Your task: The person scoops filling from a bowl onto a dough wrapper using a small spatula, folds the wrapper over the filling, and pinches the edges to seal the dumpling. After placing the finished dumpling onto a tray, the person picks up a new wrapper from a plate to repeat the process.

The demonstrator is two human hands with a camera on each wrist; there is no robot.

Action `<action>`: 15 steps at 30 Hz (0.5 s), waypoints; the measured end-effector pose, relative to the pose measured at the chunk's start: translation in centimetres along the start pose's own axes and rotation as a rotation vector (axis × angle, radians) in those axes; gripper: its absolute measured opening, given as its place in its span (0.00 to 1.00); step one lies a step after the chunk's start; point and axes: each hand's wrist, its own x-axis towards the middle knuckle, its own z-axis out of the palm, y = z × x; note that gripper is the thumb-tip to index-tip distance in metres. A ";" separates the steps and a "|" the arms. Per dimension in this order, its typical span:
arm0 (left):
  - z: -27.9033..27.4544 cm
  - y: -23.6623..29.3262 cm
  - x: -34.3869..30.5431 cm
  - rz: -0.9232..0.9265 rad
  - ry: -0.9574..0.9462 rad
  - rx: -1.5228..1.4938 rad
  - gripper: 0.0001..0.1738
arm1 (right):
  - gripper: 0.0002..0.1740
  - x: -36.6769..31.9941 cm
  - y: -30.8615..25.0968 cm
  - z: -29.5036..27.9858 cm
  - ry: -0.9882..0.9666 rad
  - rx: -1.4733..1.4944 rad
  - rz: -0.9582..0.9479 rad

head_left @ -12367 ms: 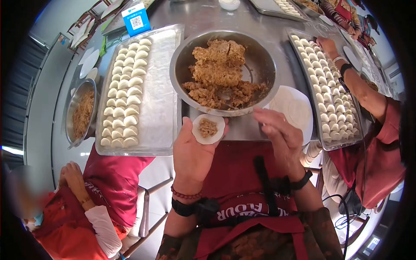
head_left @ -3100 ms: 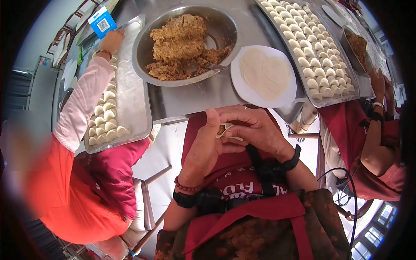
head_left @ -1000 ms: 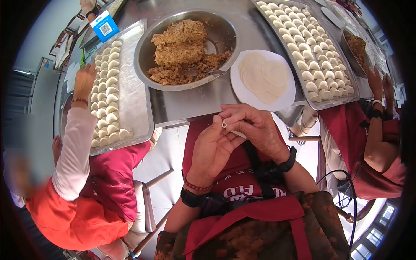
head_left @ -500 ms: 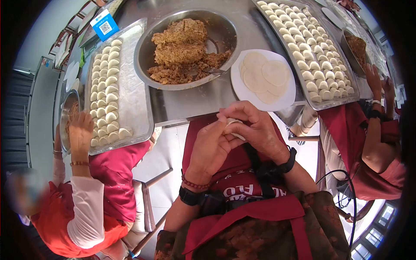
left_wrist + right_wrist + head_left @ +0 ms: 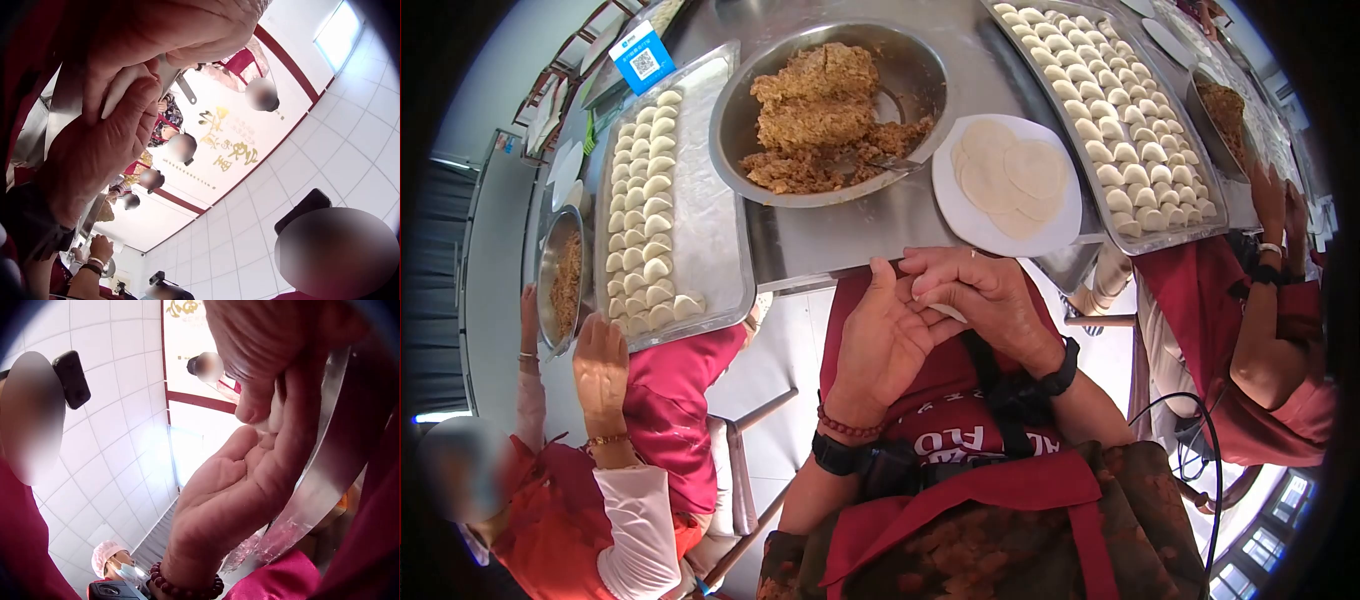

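In the head view, a folded dough wrapper [image 5: 947,312] sits between the two hands, in front of the table edge; fingers cover most of it. My right hand [image 5: 990,305] pinches it between thumb and fingers. Palm up, my left hand [image 5: 885,345] has its extended fingers beside and under the dough, with the thumb raised apart. A pale strip of the dough [image 5: 122,90] shows between the fingers in the left wrist view. Whether any filling shows cannot be seen.
A steel bowl [image 5: 725,150] of brown filling and a white plate [image 5: 1065,225] of round wrappers stand beyond my hands. Dumpling trays stand left [image 5: 718,240] and right [image 5: 1135,236]. A seated person's hand [image 5: 600,370] is at the left tray's near corner.
The wrapper, flat with filling on my left palm earlier, is folded between both hands. My left thumb has moved away from it. The left neighbour's hand has moved from the small bowl towards me.
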 end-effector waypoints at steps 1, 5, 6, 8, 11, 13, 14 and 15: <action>0.0 0.0 0.0 -0.005 0.000 0.003 0.35 | 0.11 0.0 -0.1 -0.1 -0.017 -0.010 -0.026; 0.6 0.0 -0.1 0.021 0.006 -0.020 0.37 | 0.12 0.1 -1.5 -0.6 -0.078 0.022 0.150; 0.1 -0.1 -0.1 0.017 -0.019 -0.018 0.38 | 0.11 0.1 -0.9 -0.6 -0.084 -0.033 0.062; 0.0 -0.1 0.0 0.006 -0.032 -0.005 0.38 | 0.10 0.0 -0.3 -0.5 -0.078 -0.085 -0.029; 0.3 -0.1 -0.1 -0.007 -0.029 0.016 0.39 | 0.08 -0.1 -0.5 -0.2 -0.064 -0.107 -0.011; 0.2 0.0 -0.1 -0.008 -0.077 0.016 0.39 | 0.07 0.1 -1.5 -0.2 -0.085 -0.168 0.036; 0.2 0.0 -0.1 -0.008 -0.071 0.014 0.39 | 0.07 0.0 -1.4 -0.2 -0.088 -0.165 0.031; 0.3 0.0 -0.2 -0.007 -0.066 0.012 0.39 | 0.08 0.0 -1.2 -0.2 -0.090 -0.162 0.027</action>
